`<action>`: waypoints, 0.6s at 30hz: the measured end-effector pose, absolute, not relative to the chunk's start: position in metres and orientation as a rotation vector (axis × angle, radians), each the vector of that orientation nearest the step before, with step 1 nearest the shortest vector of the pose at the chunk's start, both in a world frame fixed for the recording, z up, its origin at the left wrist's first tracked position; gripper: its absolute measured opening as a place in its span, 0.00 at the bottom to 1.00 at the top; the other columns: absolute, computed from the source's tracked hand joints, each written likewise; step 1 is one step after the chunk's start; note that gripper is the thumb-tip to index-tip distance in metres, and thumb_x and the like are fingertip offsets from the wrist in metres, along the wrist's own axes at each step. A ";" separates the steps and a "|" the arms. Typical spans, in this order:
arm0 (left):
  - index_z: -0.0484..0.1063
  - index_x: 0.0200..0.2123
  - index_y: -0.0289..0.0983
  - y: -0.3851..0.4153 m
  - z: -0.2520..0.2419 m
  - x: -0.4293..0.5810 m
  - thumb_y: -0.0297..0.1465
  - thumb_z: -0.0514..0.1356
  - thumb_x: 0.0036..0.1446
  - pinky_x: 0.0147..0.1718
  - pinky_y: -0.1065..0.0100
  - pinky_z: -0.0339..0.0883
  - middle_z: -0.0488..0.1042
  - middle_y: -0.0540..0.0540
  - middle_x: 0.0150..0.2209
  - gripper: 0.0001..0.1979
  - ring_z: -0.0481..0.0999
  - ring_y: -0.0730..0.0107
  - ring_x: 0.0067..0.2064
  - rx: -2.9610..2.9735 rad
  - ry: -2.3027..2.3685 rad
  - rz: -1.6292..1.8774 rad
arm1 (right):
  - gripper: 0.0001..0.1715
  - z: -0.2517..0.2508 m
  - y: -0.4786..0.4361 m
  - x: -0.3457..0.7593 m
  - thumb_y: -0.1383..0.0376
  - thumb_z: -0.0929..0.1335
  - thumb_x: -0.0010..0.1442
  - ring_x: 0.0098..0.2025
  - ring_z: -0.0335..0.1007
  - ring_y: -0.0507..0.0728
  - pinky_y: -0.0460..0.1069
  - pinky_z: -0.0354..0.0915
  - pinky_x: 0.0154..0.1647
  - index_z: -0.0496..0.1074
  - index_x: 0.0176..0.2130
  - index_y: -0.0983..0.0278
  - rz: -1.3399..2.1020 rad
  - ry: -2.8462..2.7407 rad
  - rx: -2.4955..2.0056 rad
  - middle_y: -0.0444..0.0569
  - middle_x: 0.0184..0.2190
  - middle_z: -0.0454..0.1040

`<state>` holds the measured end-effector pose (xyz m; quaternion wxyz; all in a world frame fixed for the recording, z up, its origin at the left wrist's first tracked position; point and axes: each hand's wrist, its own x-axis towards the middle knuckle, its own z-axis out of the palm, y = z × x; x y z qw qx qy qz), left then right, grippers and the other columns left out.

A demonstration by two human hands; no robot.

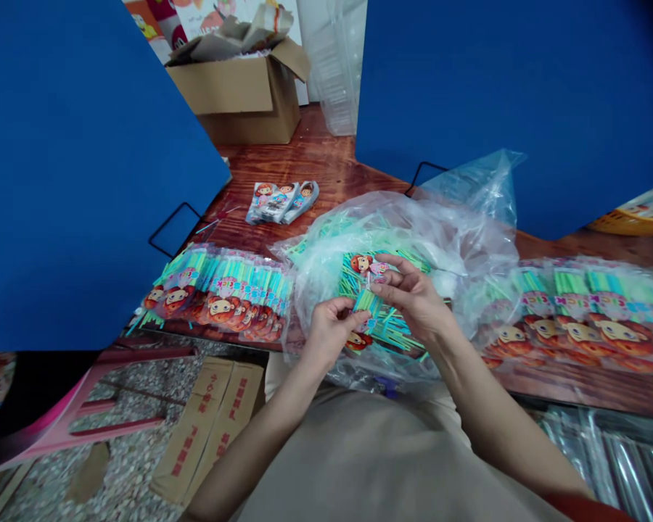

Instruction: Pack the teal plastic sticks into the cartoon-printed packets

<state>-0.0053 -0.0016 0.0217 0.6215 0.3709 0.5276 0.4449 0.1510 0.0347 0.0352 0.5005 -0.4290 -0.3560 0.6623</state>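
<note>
My left hand [331,330] is closed, thumb and fingers pinching a small clear packet [366,304] of green and blue sticks with a red-haired cartoon face at its lower end. My right hand [411,293] pinches a small printed card [363,264] with a cartoon girl on it, just above the packet's upper end. Whether the card's lower edge sits inside the packet, I cannot tell. Beneath both hands lies a large clear plastic bag [318,272], spread wide around many loose green and blue sticks [400,330].
Filled packets overlap in rows at left [233,297] and right [577,308]. Beyond the big bag lie stacks of printed cards [280,201]. An open cardboard box [239,94] stands at the back. Blue panels [76,159] flank the wooden table [326,156]. A pink stool [81,406] is lower left.
</note>
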 end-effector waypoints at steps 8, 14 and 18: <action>0.73 0.23 0.34 0.002 0.023 -0.003 0.39 0.73 0.37 0.25 0.71 0.60 0.70 0.53 0.20 0.17 0.65 0.75 0.23 0.797 1.170 1.033 | 0.30 0.037 0.036 0.147 0.63 0.81 0.40 0.27 0.67 0.49 0.43 0.63 0.25 0.76 0.45 0.57 1.745 -0.743 -1.018 0.38 0.26 0.70; 0.73 0.23 0.34 0.006 0.034 -0.009 0.40 0.75 0.34 0.24 0.72 0.60 0.72 0.52 0.21 0.19 0.67 0.76 0.23 0.769 1.156 0.970 | 0.27 0.040 0.036 0.149 0.60 0.79 0.47 0.25 0.65 0.48 0.44 0.64 0.26 0.74 0.47 0.57 1.542 -0.830 -1.037 0.37 0.24 0.69; 0.71 0.21 0.34 0.009 0.037 -0.014 0.40 0.76 0.32 0.23 0.73 0.58 0.70 0.53 0.19 0.21 0.66 0.77 0.21 0.728 1.132 0.958 | 0.28 0.044 0.038 0.158 0.58 0.77 0.50 0.27 0.68 0.50 0.46 0.67 0.29 0.71 0.49 0.57 1.402 -0.966 -1.057 0.39 0.27 0.73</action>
